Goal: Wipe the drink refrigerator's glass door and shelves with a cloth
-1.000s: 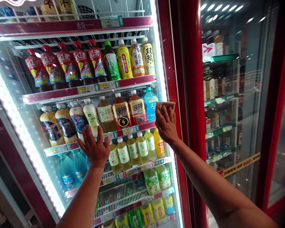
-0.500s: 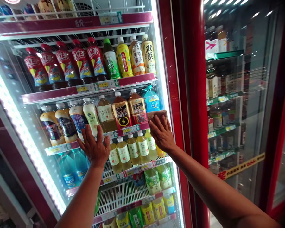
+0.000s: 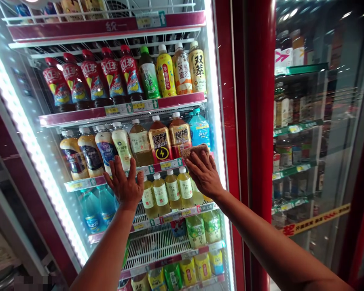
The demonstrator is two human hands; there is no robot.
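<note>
My right hand [image 3: 204, 173] lies flat over a folded brown cloth [image 3: 197, 151], pressing it against what looks like the glass front of a lit drinks fridge. Behind the cloth show the lower parts of an energy-drink bottle [image 3: 181, 131] and a blue bottle [image 3: 199, 130]. My left hand [image 3: 124, 184] is spread, palm forward, and appears to rest on the same glass with nothing in it. It covers part of the shelf edge below a pale bottle [image 3: 121, 143].
Red-capped bottles [image 3: 83, 79] stand in a row on the shelf above. Pale yellow bottles [image 3: 160, 196] fill part of a lower one. A red door frame [image 3: 262, 121] runs down the right, beside a second glass-fronted fridge [image 3: 300, 127].
My right hand and the cloth have moved left and slightly down across the glass, toward the energy-drink bottles. My left hand stays spread in nearly the same place. The view has shifted a little.
</note>
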